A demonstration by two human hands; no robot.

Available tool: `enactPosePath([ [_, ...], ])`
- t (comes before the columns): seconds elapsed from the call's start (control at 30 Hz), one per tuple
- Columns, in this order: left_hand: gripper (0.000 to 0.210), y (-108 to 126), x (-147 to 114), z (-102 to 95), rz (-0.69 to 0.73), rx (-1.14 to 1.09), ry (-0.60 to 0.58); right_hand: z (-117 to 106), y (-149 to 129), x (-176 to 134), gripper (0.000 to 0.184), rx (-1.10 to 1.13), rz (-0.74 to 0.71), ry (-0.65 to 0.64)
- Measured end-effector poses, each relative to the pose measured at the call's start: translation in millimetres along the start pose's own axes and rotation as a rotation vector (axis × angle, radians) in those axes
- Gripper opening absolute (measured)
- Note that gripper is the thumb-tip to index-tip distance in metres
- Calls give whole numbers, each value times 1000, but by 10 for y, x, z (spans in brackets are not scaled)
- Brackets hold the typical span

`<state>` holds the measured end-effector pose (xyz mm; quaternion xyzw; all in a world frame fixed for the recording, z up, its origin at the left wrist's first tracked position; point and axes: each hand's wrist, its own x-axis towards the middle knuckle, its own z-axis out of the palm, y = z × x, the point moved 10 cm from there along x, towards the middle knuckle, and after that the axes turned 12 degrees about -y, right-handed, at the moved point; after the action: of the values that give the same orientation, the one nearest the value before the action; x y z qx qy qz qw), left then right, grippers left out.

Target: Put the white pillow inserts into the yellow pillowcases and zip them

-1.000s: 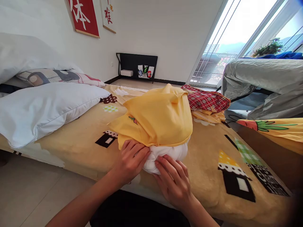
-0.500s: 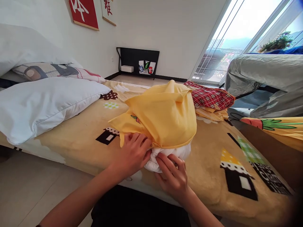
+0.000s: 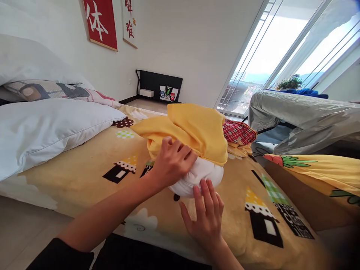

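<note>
A yellow pillowcase (image 3: 201, 129) is bunched over a white pillow (image 3: 209, 171), whose near end sticks out toward me. My left hand (image 3: 174, 161) has its fingers curled over the pillowcase's near left edge, pinching the cloth where it meets the pillow. With fingers stretched and thumb apart, my right hand (image 3: 206, 213) rests its fingertips on the pillow's near end. The far part of the pillow is hidden inside the yellow cloth.
Both lie on a bed with a tan patterned sheet (image 3: 92, 202). A large white pillow (image 3: 56, 131) is at the left. Red plaid cloth (image 3: 239, 131) sits behind, and yellow carrot-print cloth (image 3: 323, 168) lies at the right, near a plastic-covered piece of furniture (image 3: 303, 112).
My left hand has shifted up and right along the pillowcase edge. My right hand has loosened from its curled grip and opened. The pillowcase's top has flopped into a flatter fold.
</note>
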<state>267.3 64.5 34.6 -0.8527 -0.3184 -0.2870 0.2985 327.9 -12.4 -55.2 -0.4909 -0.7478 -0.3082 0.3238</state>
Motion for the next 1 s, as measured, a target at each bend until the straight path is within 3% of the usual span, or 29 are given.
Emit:
enactPosePath([
  [0.17, 20, -200, 27, 272, -24, -165, -151, 308, -72, 225, 61, -7, 16, -38],
  [0.27, 15, -481, -171, 531, -161, -366, -207, 590, -191, 314, 44, 47, -42, -137],
  [0.37, 13, -736, -408, 715, -286, -555, -270, 833, -339, 355, 39, 55, -117, -252],
  [0.5, 10, -830, -656, 824, -318, -681, -389, 1103, -445, 406, 39, 43, -147, -420],
  [0.63, 11, -779, -819, 780, -300, -622, -382, 1257, -459, 475, 33, 45, -134, -517],
  [0.83, 11, -722, -799, 570, -286, -498, -255, 1239, -413, 596, 25, 88, -66, -444],
  [0.93, 10, -726, -585, 367, -259, -470, -176, 1081, -305, 770, 17, 96, 15, -319],
  [1.0, 9, -719, -354, 160, -224, -437, -127, 836, -194, 961, 17, 106, 49, -221],
])
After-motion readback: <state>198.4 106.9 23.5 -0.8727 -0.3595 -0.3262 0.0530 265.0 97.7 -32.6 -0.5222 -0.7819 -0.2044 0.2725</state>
